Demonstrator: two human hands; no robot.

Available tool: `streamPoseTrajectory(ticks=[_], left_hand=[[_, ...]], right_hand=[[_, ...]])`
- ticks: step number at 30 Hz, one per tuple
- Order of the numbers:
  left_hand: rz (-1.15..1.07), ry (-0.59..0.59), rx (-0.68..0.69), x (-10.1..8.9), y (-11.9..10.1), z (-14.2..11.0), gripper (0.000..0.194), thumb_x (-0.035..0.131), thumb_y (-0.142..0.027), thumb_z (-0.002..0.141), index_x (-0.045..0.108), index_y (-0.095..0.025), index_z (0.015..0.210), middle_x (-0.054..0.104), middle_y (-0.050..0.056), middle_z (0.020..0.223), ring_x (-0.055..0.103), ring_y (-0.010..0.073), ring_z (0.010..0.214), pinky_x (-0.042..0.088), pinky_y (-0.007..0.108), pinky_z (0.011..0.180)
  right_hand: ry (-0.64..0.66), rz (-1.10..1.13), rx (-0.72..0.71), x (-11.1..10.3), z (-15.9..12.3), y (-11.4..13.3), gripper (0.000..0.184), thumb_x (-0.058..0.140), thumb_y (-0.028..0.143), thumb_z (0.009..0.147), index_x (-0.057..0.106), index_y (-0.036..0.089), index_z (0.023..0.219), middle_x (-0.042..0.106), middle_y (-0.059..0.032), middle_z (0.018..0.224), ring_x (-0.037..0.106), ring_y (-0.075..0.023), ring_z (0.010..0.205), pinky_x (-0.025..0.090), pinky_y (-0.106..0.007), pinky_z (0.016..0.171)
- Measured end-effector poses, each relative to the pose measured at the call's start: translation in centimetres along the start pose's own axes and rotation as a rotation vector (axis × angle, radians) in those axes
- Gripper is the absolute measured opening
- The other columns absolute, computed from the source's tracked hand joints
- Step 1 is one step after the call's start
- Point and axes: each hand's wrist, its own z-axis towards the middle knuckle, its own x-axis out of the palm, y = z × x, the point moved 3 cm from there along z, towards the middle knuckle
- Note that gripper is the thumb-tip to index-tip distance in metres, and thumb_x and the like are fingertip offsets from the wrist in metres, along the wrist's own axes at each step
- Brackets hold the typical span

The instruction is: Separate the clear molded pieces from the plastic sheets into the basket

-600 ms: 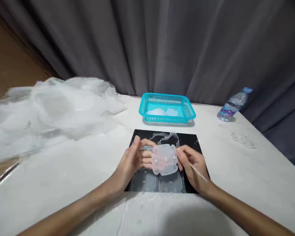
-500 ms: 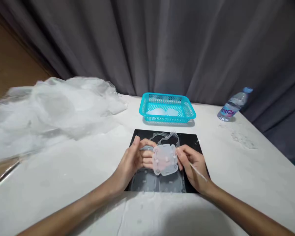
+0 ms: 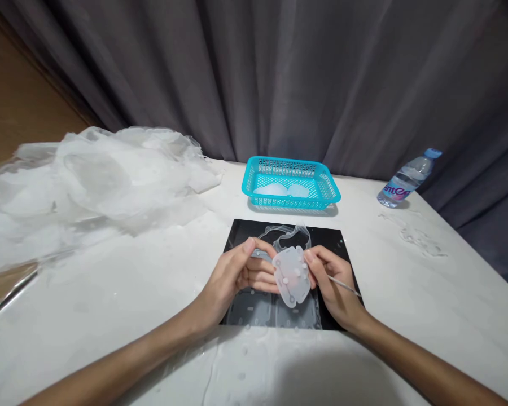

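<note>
Translucent, scallop-edged, tilted silicone piece (image 3: 292, 281)

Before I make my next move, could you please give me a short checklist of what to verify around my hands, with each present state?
1. Translucent piece secured by the right hand: ok, its right edge is between thumb and fingers.
2. Left hand gripping it too: cannot tell; its fingers reach the left edge, but contact is unclear.
3. Tip of the thin tool visible: not ok, the right hand hides that end.
4. Black mat bare: not ok, a clear sheet and a loose clear strip lie on it.
5. Blue basket upright: ok, with white pieces inside.
6. Bottle capped: ok, and apart from both hands.
</note>
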Motion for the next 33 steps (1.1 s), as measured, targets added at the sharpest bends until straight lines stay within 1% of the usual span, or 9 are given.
streamPoseTrajectory(ticks=[7, 12, 17, 19, 22, 24, 27, 30, 33], left_hand=[[0.011, 0.017, 0.011, 0.2, 0.0, -0.1, 0.048, 0.065, -0.063, 0.096, 0.068, -0.015, 0.095, 0.079, 0.007, 0.075, 0.080, 0.0206, 0.069, 0.067, 0.029, 0.071], [0.109, -0.017, -0.007, 0.2, 0.0, 0.0, 0.030, 0.079, -0.043, 0.091, 0.067, -0.016, 0.090, 0.079, 0.001, 0.075, 0.078, 0.0130, 0.068, 0.064, 0.019, 0.069], [0.138, -0.010, -0.011, 0.2, 0.0, 0.1, 0.028, 0.081, -0.039, 0.090, 0.065, -0.015, 0.088, 0.081, 0.003, 0.073, 0.076, 0.0115, 0.066, 0.062, 0.016, 0.065], [0.136, -0.014, 0.007, 0.2, 0.0, 0.2, 0.028, 0.082, -0.037, 0.089, 0.065, -0.015, 0.087, 0.080, 0.002, 0.071, 0.075, 0.0107, 0.063, 0.061, 0.015, 0.062], [0.138, -0.020, 0.024, 0.0, 0.1, 0.4, 0.030, 0.084, -0.036, 0.088, 0.063, -0.014, 0.086, 0.080, 0.004, 0.072, 0.074, 0.0109, 0.062, 0.061, 0.017, 0.062], [0.142, -0.020, 0.032, -0.2, 0.1, 0.5, 0.030, 0.083, -0.036, 0.088, 0.062, -0.014, 0.086, 0.080, 0.004, 0.072, 0.074, 0.0111, 0.062, 0.060, 0.017, 0.063], [0.157, -0.023, 0.049, -0.4, -0.1, 0.5, 0.030, 0.082, -0.035, 0.089, 0.060, -0.015, 0.085, 0.078, 0.003, 0.069, 0.072, 0.0110, 0.061, 0.058, 0.017, 0.061], [0.155, -0.004, 0.074, -0.5, -0.1, 0.4, 0.033, 0.082, -0.033, 0.089, 0.055, -0.017, 0.085, 0.076, 0.000, 0.068, 0.070, 0.0105, 0.058, 0.055, 0.016, 0.057], [0.129, 0.059, 0.061, -0.2, 0.3, 0.3, 0.034, 0.083, -0.032, 0.088, 0.052, -0.019, 0.094, 0.075, 0.000, 0.075, 0.070, 0.0116, 0.059, 0.053, 0.016, 0.055]], right_hand=[[0.011, -0.004, 0.019, 0.1, 0.0, -0.3, 0.036, 0.058, 0.047, 0.103, 0.060, 0.019, 0.081, 0.048, 0.0058, 0.061, 0.044, -0.0097, 0.055, 0.036, -0.023, 0.054], [0.014, -0.009, 0.034, 0.1, 0.0, -0.3, 0.036, 0.058, 0.047, 0.103, 0.059, 0.019, 0.080, 0.049, 0.0050, 0.062, 0.046, -0.0100, 0.056, 0.036, -0.022, 0.054], [-0.033, -0.021, -0.001, -0.1, 0.0, 0.0, 0.037, 0.057, 0.047, 0.104, 0.061, 0.019, 0.080, 0.049, 0.0049, 0.061, 0.046, -0.0100, 0.054, 0.036, -0.023, 0.052], [-0.055, -0.015, -0.036, -0.2, -0.2, 0.2, 0.039, 0.052, 0.047, 0.106, 0.063, 0.019, 0.081, 0.050, 0.0043, 0.060, 0.047, -0.0103, 0.054, 0.036, -0.023, 0.052], [-0.068, -0.002, -0.105, -0.2, -0.5, 0.4, 0.046, 0.037, 0.044, 0.111, 0.067, 0.020, 0.087, 0.054, 0.0028, 0.061, 0.050, -0.0113, 0.056, 0.038, -0.024, 0.054], [-0.057, -0.046, -0.177, -0.2, -0.6, 0.5, 0.036, 0.044, 0.040, 0.110, 0.068, 0.020, 0.092, 0.056, 0.0027, 0.066, 0.049, -0.0111, 0.057, 0.038, -0.024, 0.054], [-0.050, -0.181, -0.334, -0.2, -0.6, 1.0, 0.009, 0.066, 0.029, 0.099, 0.066, 0.021, 0.096, 0.055, 0.0036, 0.073, 0.047, -0.0112, 0.062, 0.039, -0.025, 0.057], [-0.057, -0.270, -0.450, -0.1, -0.4, 1.6, 0.005, 0.071, 0.022, 0.095, 0.066, 0.021, 0.097, 0.056, 0.0029, 0.076, 0.048, -0.0125, 0.067, 0.042, -0.026, 0.062], [-0.035, -0.307, -0.508, 0.1, -0.4, 2.2, 0.010, 0.070, 0.018, 0.096, 0.069, 0.021, 0.106, 0.062, 0.0001, 0.081, 0.053, -0.0138, 0.070, 0.044, -0.027, 0.062]])
